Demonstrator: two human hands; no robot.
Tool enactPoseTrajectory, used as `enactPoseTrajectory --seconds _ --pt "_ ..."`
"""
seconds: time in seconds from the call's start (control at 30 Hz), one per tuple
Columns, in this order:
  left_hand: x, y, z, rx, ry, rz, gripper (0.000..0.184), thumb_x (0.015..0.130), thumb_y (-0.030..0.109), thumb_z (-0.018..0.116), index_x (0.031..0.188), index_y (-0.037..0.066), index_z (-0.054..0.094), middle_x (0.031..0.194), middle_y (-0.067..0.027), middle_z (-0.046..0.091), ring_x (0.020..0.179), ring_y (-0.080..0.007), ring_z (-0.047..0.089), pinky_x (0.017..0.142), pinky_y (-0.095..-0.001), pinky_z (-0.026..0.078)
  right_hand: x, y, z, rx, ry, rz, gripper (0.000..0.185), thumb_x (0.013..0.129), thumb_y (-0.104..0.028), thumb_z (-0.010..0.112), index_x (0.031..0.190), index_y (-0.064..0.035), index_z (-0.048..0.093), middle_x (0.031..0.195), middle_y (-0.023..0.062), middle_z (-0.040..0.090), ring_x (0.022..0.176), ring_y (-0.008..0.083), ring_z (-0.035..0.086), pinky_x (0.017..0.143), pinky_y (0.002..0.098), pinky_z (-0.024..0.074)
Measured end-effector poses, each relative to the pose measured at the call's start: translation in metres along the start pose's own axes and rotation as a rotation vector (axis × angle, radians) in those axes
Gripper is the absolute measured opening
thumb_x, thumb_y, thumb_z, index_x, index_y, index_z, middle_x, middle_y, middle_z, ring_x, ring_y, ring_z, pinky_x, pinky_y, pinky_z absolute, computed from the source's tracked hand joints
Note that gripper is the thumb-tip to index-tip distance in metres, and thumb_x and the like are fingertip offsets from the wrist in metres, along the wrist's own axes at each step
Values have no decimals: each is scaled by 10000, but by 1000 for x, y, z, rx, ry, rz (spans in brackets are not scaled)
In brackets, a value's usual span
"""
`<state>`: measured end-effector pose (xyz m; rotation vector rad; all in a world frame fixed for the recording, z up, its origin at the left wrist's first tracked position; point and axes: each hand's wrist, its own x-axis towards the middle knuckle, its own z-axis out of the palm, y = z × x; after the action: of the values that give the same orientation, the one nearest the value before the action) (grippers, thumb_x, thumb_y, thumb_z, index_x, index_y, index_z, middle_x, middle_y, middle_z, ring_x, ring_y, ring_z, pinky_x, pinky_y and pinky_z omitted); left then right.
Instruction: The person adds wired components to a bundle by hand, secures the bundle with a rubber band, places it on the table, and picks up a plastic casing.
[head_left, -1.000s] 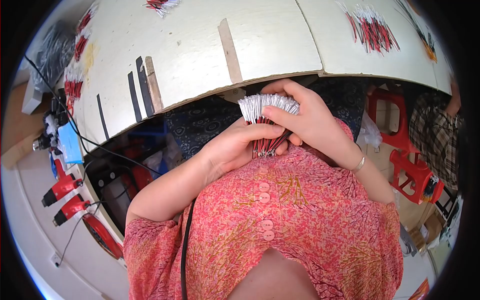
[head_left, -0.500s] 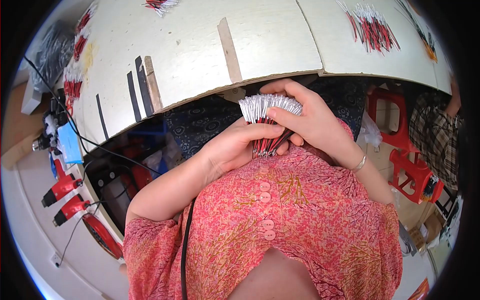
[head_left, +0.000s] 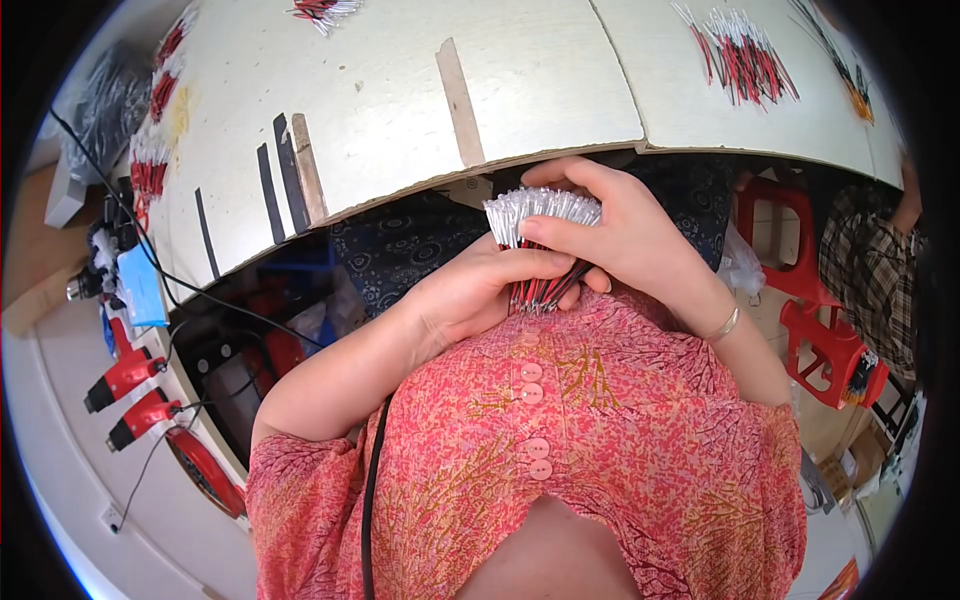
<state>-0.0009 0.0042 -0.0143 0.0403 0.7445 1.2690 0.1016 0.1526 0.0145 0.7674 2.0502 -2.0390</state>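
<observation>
A thick bundle of short red and black wires with white-sleeved ends (head_left: 545, 208) is held in front of my chest, just below the table's near edge. My left hand (head_left: 480, 285) wraps round the lower, red and black part, its thumb lying across the wires. Around the right side of the white ends curls my right hand (head_left: 625, 230), with the thumb pressed on the front of the bundle. Some of the fingers of both hands are hidden behind the wires.
More wire bundles lie on the white table (head_left: 400, 110): a red and black pile (head_left: 745, 60) at right, others along the left edge. Two red heat guns (head_left: 130, 385) hang at left beside a black cable (head_left: 130, 210). Red stools (head_left: 790, 240) and a seated person's plaid clothing (head_left: 865, 280) are at right.
My right thumb has slid slightly left across the white ends. The bundle has shifted a little, and both hands keep hold of it.
</observation>
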Motion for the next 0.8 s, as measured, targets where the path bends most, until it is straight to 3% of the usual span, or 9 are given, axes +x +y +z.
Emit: enactPoseTrajectory --seconds 0.37,0.47,0.8 --pt "-1 1 -2 5 11 -9 272 924 128 594 1151 -22 589 1009 -193 677 786 -190 630 742 -313 522 1 0 -1 167 -94 93 369 927 -127 613 1268 4 560 937 67 672 552 73 628 412 163 435" --pt "0 0 -5 -55 -7 -21 245 922 86 599 1142 -23 602 986 -189 690 808 -195 657 740 -298 533 0 0 0 181 -83 90 377 927 -123 612 1278 4 558 944 64 672 540 61 608 421 161 437" --pt "1 1 -1 -16 -4 -31 250 927 72 585 1156 -27 590 996 -196 687 849 -206 663 754 -303 539 4 -6 1 10 -79 61 427 892 -183 673 1262 9 577 938 67 673 517 48 562 419 169 436"
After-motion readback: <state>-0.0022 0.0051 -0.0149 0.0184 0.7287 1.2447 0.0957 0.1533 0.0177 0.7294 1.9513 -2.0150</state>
